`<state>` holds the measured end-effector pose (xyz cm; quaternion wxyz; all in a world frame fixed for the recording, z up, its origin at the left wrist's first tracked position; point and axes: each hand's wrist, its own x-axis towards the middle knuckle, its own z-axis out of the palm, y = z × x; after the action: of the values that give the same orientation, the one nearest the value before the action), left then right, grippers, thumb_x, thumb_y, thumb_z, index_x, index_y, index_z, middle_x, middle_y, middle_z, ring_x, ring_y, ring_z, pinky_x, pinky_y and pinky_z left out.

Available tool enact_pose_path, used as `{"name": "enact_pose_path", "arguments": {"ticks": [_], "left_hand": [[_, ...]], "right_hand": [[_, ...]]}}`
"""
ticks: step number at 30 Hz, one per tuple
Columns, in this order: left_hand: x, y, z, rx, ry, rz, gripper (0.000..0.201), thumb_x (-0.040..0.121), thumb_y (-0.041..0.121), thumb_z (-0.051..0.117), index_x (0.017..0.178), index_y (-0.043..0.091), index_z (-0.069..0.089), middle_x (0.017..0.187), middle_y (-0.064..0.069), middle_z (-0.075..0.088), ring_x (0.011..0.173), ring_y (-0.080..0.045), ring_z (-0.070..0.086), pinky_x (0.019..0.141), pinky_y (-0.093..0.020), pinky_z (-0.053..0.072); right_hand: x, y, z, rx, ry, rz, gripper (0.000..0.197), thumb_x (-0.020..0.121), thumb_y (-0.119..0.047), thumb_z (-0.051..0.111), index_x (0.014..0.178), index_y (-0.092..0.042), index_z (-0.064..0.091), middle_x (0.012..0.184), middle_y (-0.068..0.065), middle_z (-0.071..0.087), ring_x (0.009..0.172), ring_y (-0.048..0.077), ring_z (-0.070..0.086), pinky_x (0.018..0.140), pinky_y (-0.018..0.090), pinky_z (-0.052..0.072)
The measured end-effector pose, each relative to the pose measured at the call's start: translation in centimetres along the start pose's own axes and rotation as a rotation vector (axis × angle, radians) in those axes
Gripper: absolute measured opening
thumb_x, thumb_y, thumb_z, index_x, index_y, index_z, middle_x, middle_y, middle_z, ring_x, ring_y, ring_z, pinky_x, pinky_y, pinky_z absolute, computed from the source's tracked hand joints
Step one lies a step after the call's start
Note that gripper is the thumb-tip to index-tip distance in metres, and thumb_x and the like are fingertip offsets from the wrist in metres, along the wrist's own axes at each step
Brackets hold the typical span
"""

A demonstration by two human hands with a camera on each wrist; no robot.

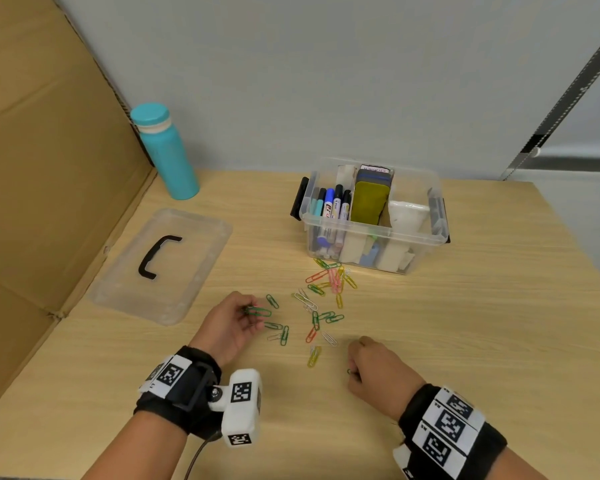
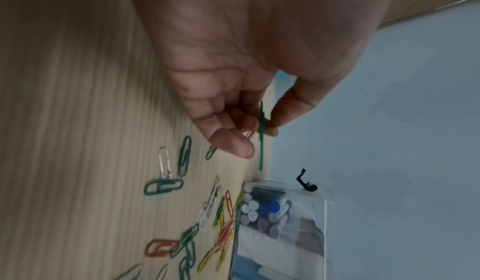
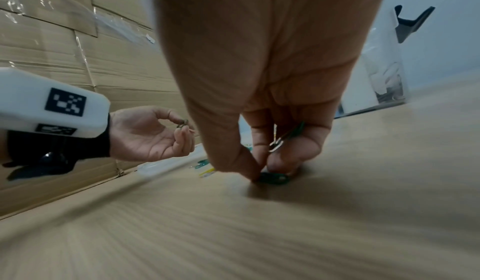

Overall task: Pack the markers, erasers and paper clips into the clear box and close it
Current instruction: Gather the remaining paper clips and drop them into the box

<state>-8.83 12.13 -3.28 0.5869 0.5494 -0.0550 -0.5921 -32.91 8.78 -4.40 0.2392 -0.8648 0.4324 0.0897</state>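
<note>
The clear box [image 1: 373, 233] stands open at the table's far middle, with markers [image 1: 331, 209] and erasers [image 1: 368, 202] upright inside. Coloured paper clips [image 1: 329, 289] lie scattered in front of it. My left hand [image 1: 232, 323] pinches a green clip [image 2: 261, 138] between thumb and fingers, just above the table. My right hand [image 1: 371, 368] is curled, fingertips down on the table, pinching a green clip [image 3: 274, 178] that lies there and holding more clips [image 3: 285, 137] under its fingers. The clear lid [image 1: 160, 265] with a black handle lies flat at the left.
A teal bottle [image 1: 165, 152] stands at the back left beside a cardboard wall [image 1: 49, 168]. A grey wall runs behind the table. Bare wooden tabletop [image 1: 482, 323] stretches to the right of the clips and in front of my hands.
</note>
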Motion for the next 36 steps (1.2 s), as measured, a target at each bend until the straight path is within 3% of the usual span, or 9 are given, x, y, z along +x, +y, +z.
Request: {"name": "enact_pose_path", "arguments": {"ticks": [7, 17, 20, 23, 26, 29, 31, 33, 36], "left_hand": [[0.2, -1.3, -0.1, 0.061, 0.082, 0.091, 0.031, 0.090, -0.008, 0.049, 0.064, 0.008, 0.045, 0.069, -0.008, 0.047, 0.058, -0.012, 0.054, 0.047, -0.015, 0.051], [0.5, -0.5, -0.8, -0.042, 0.098, -0.084, 0.019, 0.094, 0.008, 0.041, 0.095, 0.003, 0.059, 0.067, -0.001, 0.042, 0.044, -0.009, 0.040, 0.033, -0.017, 0.035], [0.3, -0.2, -0.6, -0.112, 0.067, -0.105, 0.019, 0.094, 0.011, 0.040, 0.087, 0.007, 0.057, 0.070, -0.002, 0.047, 0.041, -0.008, 0.047, 0.036, -0.015, 0.041], [0.1, 0.0, -0.5, -0.163, 0.039, -0.124, 0.019, 0.093, 0.009, 0.039, 0.084, 0.006, 0.055, 0.073, -0.007, 0.054, 0.042, -0.010, 0.052, 0.038, -0.015, 0.045], [0.2, 0.0, -0.9, -0.106, 0.015, -0.147, 0.019, 0.088, 0.007, 0.034, 0.078, 0.008, 0.050, 0.063, -0.004, 0.048, 0.036, -0.010, 0.040, 0.032, -0.014, 0.032], [0.4, 0.0, -1.1, 0.211, -0.015, -0.035, 0.021, 0.088, 0.009, 0.036, 0.072, 0.010, 0.050, 0.054, 0.003, 0.036, 0.038, -0.009, 0.029, 0.034, -0.017, 0.023], [0.1, -0.1, -1.1, 0.761, -0.036, 0.180, 0.019, 0.091, 0.018, 0.049, 0.073, 0.014, 0.056, 0.059, 0.007, 0.044, 0.049, -0.008, 0.039, 0.048, -0.023, 0.035], [0.1, -0.2, -1.2, 1.288, -0.073, 0.396, 0.012, 0.085, 0.031, 0.063, 0.089, 0.020, 0.061, 0.087, 0.010, 0.058, 0.077, -0.007, 0.054, 0.072, -0.026, 0.044], [0.1, -0.6, -1.0, 1.630, -0.175, 0.412, 0.040, 0.082, 0.038, 0.067, 0.118, 0.026, 0.053, 0.113, 0.009, 0.050, 0.103, -0.012, 0.054, 0.089, -0.026, 0.044]], "right_hand": [[-0.3, 0.1, -0.2, 0.076, 0.055, 0.018, 0.016, 0.087, -0.009, 0.046, 0.101, -0.014, 0.049, 0.097, -0.001, 0.047, 0.083, 0.011, 0.041, 0.067, 0.019, 0.030], [-0.3, 0.9, 0.4, 0.209, 0.048, 0.027, 0.011, 0.085, -0.015, 0.053, 0.078, -0.022, 0.047, 0.079, -0.009, 0.045, 0.070, 0.005, 0.042, 0.057, 0.011, 0.033], [0.0, 1.0, -0.7, 0.565, 0.069, 0.109, 0.015, 0.090, -0.016, 0.049, 0.076, -0.015, 0.049, 0.070, -0.002, 0.054, 0.058, 0.007, 0.045, 0.054, 0.015, 0.036], [0.9, 1.1, -1.6, 1.289, 0.033, 0.202, 0.014, 0.083, -0.006, 0.033, 0.075, -0.006, 0.045, 0.059, 0.010, 0.047, 0.049, 0.018, 0.040, 0.046, 0.027, 0.032], [1.7, 0.8, -2.1, 1.597, -0.009, 0.290, 0.021, 0.086, -0.003, 0.027, 0.074, -0.008, 0.044, 0.059, 0.009, 0.043, 0.050, 0.019, 0.037, 0.045, 0.026, 0.030], [2.4, 0.5, -2.0, 1.021, 0.053, 0.234, 0.022, 0.094, -0.017, 0.046, 0.072, -0.015, 0.046, 0.064, 0.002, 0.046, 0.053, 0.013, 0.040, 0.051, 0.023, 0.033], [2.9, 0.0, -1.8, 0.556, 0.077, 0.168, 0.014, 0.091, -0.025, 0.057, 0.082, -0.020, 0.048, 0.071, -0.006, 0.048, 0.061, 0.008, 0.043, 0.056, 0.019, 0.033], [3.3, -0.8, -1.5, 0.308, 0.056, 0.152, 0.015, 0.091, -0.029, 0.058, 0.095, -0.020, 0.046, 0.082, -0.006, 0.052, 0.072, 0.010, 0.048, 0.061, 0.020, 0.036], [3.7, -1.8, -1.4, 0.162, 0.091, 0.155, 0.014, 0.095, -0.024, 0.048, 0.104, -0.014, 0.049, 0.098, 0.005, 0.061, 0.084, 0.021, 0.055, 0.071, 0.028, 0.043]]}}
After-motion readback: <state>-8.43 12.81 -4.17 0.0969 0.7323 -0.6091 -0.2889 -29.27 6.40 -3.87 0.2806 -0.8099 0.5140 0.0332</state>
